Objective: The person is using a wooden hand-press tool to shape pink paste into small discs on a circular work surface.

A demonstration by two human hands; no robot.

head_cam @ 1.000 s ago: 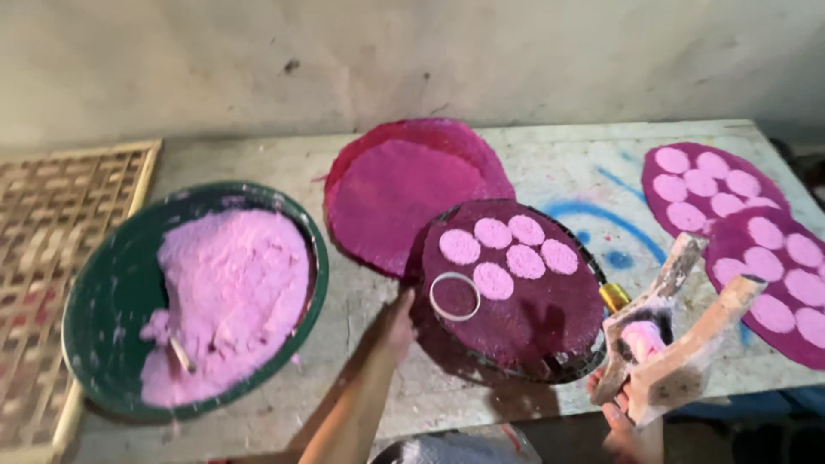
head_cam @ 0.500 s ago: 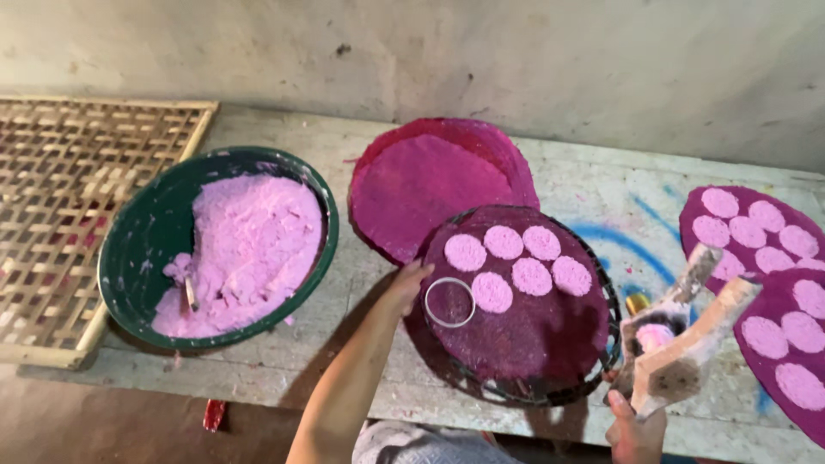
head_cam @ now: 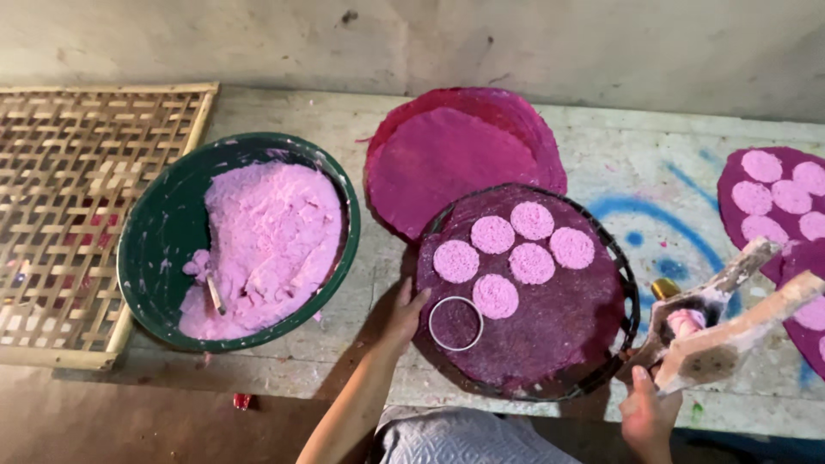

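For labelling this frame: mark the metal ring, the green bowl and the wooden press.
metal ring [head_cam: 456, 324], head view, on its near rim.
green bowl [head_cam: 159, 241], head view, on its bare inner wall.
wooden press [head_cam: 739, 331], head view, on its near arm, held by right hand [head_cam: 646, 418].

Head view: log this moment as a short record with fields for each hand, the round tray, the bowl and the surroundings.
left hand: touches the metal ring at the tray's near-left edge
right hand: grips a wooden press tool with pink paste in it
round tray: purple sheet, five pink discs
bowl: green, holds pink paste
surroundings: stacked magenta sheets, bamboo lattice, another sheet of discs at right
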